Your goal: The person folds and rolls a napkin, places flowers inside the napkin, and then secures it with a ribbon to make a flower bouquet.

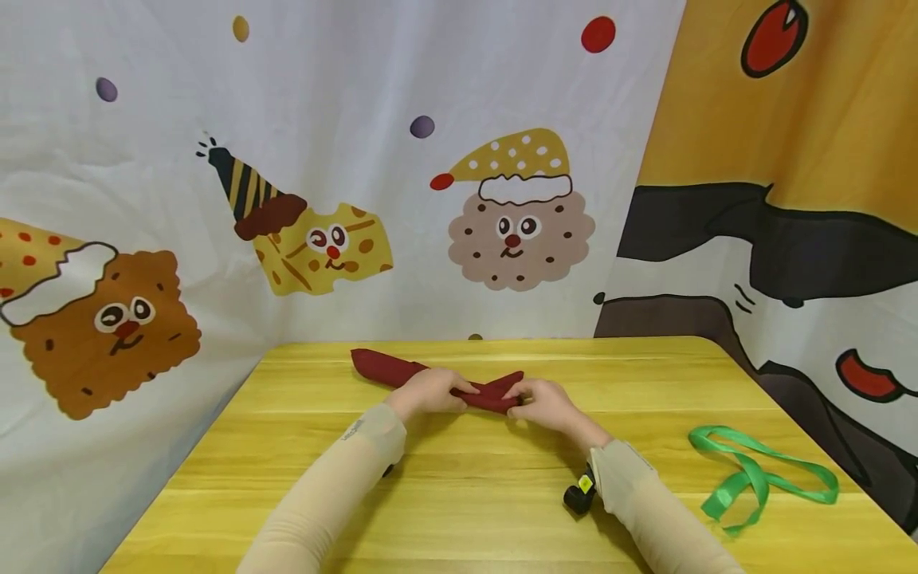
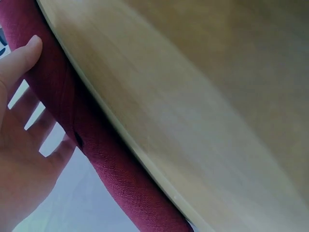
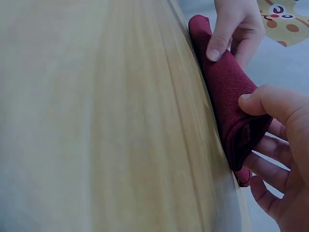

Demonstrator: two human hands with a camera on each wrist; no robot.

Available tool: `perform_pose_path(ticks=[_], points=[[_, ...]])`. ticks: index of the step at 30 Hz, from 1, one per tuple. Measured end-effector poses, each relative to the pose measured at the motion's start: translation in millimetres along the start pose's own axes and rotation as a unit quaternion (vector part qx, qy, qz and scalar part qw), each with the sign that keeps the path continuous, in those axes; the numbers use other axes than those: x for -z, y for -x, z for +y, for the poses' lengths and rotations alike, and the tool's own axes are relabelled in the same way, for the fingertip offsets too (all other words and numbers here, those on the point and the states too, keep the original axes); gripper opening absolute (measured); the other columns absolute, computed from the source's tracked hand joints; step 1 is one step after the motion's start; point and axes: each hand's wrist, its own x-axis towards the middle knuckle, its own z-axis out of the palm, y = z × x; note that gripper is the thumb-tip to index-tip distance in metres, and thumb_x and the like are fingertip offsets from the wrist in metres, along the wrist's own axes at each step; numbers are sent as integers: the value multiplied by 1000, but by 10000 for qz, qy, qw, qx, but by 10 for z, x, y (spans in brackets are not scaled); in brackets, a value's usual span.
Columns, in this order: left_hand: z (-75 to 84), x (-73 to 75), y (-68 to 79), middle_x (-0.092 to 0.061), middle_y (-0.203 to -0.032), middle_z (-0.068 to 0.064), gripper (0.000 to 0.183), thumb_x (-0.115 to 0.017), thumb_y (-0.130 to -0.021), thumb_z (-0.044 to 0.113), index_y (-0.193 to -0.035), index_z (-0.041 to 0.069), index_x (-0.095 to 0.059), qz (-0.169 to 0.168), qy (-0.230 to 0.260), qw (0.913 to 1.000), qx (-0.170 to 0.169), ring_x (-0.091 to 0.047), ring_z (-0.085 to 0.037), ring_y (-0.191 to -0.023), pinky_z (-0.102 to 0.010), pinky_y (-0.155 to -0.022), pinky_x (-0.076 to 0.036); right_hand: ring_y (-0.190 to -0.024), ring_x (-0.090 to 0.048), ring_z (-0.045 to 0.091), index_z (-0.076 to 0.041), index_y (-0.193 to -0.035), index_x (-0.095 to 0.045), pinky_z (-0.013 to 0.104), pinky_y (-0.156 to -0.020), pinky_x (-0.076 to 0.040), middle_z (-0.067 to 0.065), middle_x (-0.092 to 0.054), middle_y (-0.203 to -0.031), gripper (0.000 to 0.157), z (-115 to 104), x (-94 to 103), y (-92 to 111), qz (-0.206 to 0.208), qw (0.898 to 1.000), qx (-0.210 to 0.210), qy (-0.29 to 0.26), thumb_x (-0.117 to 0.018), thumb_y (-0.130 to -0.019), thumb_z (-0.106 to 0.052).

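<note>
A dark red cloth (image 1: 380, 367), rolled into a long tube, lies slantwise across the far half of the wooden table. Around its middle, my left hand (image 1: 429, 391) grips the roll, the thumb on one side and the fingers passing behind it in the left wrist view. My right hand (image 1: 547, 405) pinches the roll's right end. In the right wrist view, its thumb (image 3: 260, 100) presses on the top while the fingers reach under the open end, where folded layers show. A pointed flap of cloth (image 1: 511, 381) sticks up between the hands.
A loosely looped green ribbon (image 1: 727, 490) lies at the right of the table (image 1: 488, 510). Behind the table hangs a white curtain (image 1: 344, 104) with cartoon food prints. A small black device (image 1: 579, 493) is strapped under the right wrist.
</note>
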Motion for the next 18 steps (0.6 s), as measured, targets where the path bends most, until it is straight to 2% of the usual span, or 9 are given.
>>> perform_pose_path(ticks=[6,9,13,18], points=[[3,-8,-6,-67,-113,10,23,-68,-92,27,-115,30,-73,149,-86,9998,-58,-61,-9,-99,-31,-85,-47,-81,-57,10,-21,-95,-73,37,-75,-44,-10,-67,-92,28,-49,-28,10,19,9990,152,427,-86,-71,-28],[6,5,-2,-68,-110,10,20,-67,-93,26,-112,29,-73,150,-115,9998,-103,-61,-8,-96,-30,-83,-47,-79,-56,9,-20,-94,-73,36,-73,-43,-10,-68,-91,26,-75,-28,18,60,9984,194,531,-85,-72,-27],[26,49,3,-68,-105,11,17,-65,-94,25,-110,27,-73,30,-136,9996,-252,-60,-8,-92,-30,-81,-48,-74,-54,8,-22,-90,-72,35,-71,-42,-12,-66,-84,18,-78,-10,33,50,9991,144,404,-82,-75,-25],[91,142,5,-65,-92,13,11,-64,-95,24,-103,25,-72,-247,-139,9988,-400,-57,-7,-80,-30,-76,-46,-67,-53,10,-23,-86,-70,33,-65,-41,-11,-64,-80,11,-71,42,52,-86,9999,-24,-47,-77,-78,-24]])
